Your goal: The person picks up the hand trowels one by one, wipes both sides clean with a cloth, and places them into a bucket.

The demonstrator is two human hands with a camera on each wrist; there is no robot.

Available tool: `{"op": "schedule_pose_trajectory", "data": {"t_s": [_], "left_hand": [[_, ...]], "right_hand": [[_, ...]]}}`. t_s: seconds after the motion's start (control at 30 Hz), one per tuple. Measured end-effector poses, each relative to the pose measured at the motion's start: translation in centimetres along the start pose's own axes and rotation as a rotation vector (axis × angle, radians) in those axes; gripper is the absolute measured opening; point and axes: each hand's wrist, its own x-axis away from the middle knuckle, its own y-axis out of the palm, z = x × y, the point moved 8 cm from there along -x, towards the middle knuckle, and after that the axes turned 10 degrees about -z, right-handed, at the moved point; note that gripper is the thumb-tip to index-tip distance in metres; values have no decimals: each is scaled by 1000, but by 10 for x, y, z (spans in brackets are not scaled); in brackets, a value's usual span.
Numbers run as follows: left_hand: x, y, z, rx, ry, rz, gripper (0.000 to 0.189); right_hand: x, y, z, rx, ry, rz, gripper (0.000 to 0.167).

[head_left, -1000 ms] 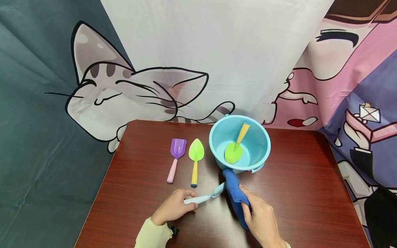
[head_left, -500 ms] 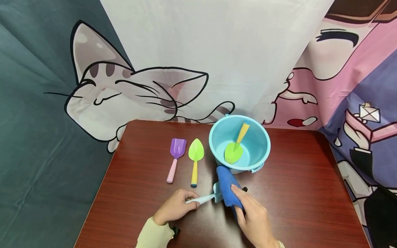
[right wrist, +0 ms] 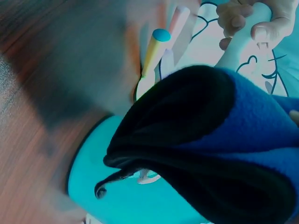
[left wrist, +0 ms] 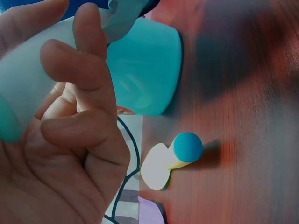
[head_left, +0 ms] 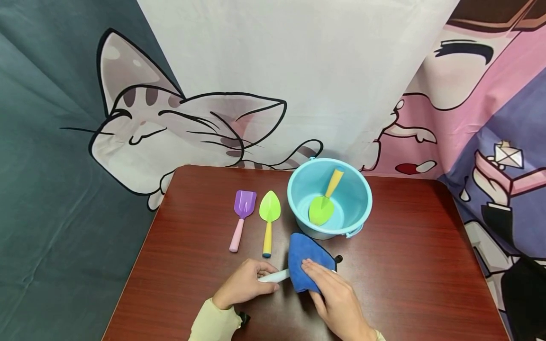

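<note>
My left hand point(head_left: 243, 286) pinches the pale handle of a light-blue toy shovel point(head_left: 275, 276) between thumb and fingers, low over the front of the table. A blue cloth point(head_left: 304, 258) with a dark edge and a small black loop covers the shovel's head in the head view. My right hand point(head_left: 339, 300) grips this cloth from the right, fingers laid across its top. In the left wrist view a bit of the shovel's neck point(left wrist: 122, 21) shows beside the cloth. Folded layers of the cloth point(right wrist: 261, 116) fill much of the right wrist view.
Behind the cloth stands a light-blue bucket point(head_left: 313, 229) with a green and yellow toy trowel point(head_left: 322, 210) inside. Left of it, a green trowel point(head_left: 270, 207) and a purple shovel point(head_left: 245, 203) lie side by side on the brown table point(head_left: 192, 227). A printed curtain hangs behind.
My right hand has moved left with the cloth, which now spreads over the shovel's head that showed before. The left hand has shifted very slightly right.
</note>
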Motion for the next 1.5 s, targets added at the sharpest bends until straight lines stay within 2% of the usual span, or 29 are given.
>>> {"op": "schedule_pose_trajectory", "data": {"t_s": [0.17, 0.3, 0.4, 0.7, 0.9, 1.1, 1.27, 1.5], "left_hand": [[0, 1, 4, -12, 16, -1, 19], [1, 2, 5, -7, 31, -8, 18], [3, 3, 6, -12, 46, -12, 16], [8, -2, 7, -7, 50, 3, 17], [10, -4, 7, -11, 54, 12, 16], [14, -8, 8, 7, 65, -2, 16], [18, -12, 5, 39, 64, -15, 18], [23, -19, 1, 5, 58, 1, 18]], "right_hand": [[2, 11, 2, 3, 28, -118, 35], [5, 16, 4, 35, 71, -156, 54], [7, 17, 8, 55, 110, -165, 54], [11, 12, 23, 64, 148, -119, 58], [13, 6, 33, 86, 179, -102, 54], [16, 1, 39, 95, 204, -96, 53], [21, -3, 44, 117, 226, -104, 53], [27, -17, 51, 161, 296, -57, 52]]}}
